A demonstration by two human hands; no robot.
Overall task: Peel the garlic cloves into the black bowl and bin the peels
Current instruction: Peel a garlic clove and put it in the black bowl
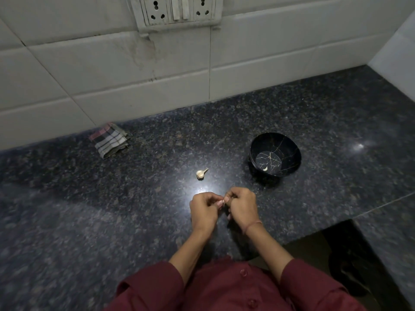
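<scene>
Both my hands meet over the dark granite counter point(112, 198). My left hand point(203, 209) and my right hand point(242, 206) pinch a small pale garlic clove point(220, 202) between their fingertips; most of it is hidden by the fingers. A piece of garlic bulb with a stalk point(201, 173) lies on the counter just beyond my hands. The black bowl point(289, 151) with gold crack lines stands to the right, and one peeled clove point(265, 168) lies in its bottom.
A folded checked cloth point(109, 139) lies at the back left against the white tiled wall point(134, 70). A socket and switch panel point(177, 10) is on the wall above. The counter has a cut-out edge at the lower right point(336, 230).
</scene>
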